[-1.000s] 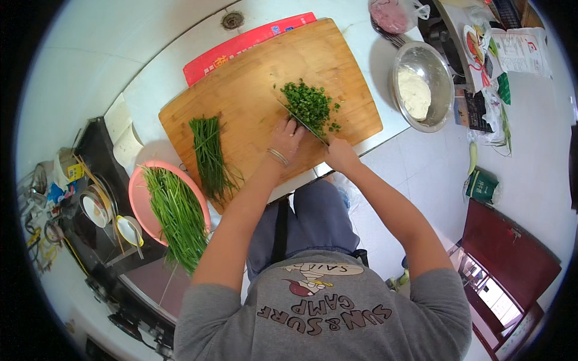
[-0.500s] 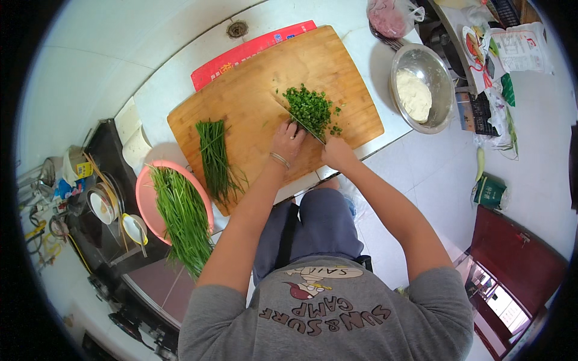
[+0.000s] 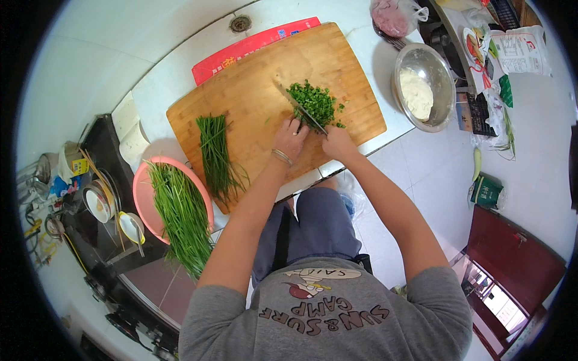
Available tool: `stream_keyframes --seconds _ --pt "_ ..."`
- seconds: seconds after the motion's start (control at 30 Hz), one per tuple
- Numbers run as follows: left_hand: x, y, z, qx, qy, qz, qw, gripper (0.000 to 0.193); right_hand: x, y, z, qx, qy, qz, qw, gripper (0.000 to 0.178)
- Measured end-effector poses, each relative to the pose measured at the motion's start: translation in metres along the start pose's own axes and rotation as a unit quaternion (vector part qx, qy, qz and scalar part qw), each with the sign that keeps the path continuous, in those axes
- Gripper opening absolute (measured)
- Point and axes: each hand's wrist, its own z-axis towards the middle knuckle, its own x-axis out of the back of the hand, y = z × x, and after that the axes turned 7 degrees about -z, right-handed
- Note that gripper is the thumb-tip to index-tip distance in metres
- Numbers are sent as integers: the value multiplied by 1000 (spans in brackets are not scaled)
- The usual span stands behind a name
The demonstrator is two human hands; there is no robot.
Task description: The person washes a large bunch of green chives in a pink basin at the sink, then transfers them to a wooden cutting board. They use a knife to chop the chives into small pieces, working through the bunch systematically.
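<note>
My right hand [image 3: 339, 145] grips the handle of a kitchen knife [image 3: 306, 112], whose blade points to the far left across the wooden cutting board [image 3: 259, 90]. Just left of the blade, my left hand [image 3: 289, 139] has its fingers curled down on a small bunch of green chives [image 3: 302, 129], mostly hidden beneath them. Finely chopped chives [image 3: 316, 99] are heaped against the far right side of the blade, with loose bits scattered to their right. An uncut bundle of chives [image 3: 212, 150] lies on the board's left part.
Long leafy greens [image 3: 180, 210] overhang a pink basin [image 3: 142, 198] at the left. Pale dough [image 3: 416, 96] sits in a metal bowl [image 3: 442, 90] at the right. A red box [image 3: 211, 71] lies behind the board. Bowls and chopsticks [image 3: 108, 189] stand far left.
The knife blade has tilted, so more of its flat side shows beside the chopped heap. Both hands stay in nearly the same place. The whole view has shifted slightly.
</note>
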Motion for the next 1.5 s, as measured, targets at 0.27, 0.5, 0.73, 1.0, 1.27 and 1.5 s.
stream_keyframes --seconds 0.27,0.5,0.73,1.0,1.27,1.5 --pt "-6 2 13 25 9 -50 998 17 32 -15 0 0 55 17 998 26" --pt "-4 3 20 16 53 -80 995 20 18 -6 -25 16 60 36 997 25" --pt "-1 3 18 29 39 -87 995 24 13 -8 -29 1 47 32 998 24" --pt "4 2 16 17 25 -81 996 27 7 -5 -19 -15 17 6 1000 24" --pt "3 -4 9 -1 0 -44 999 7 16 -11 -15 -22 -27 -20 999 23" --pt "5 -6 16 -16 5 -40 999 8 32 -28 9 5 -72 -26 997 24"
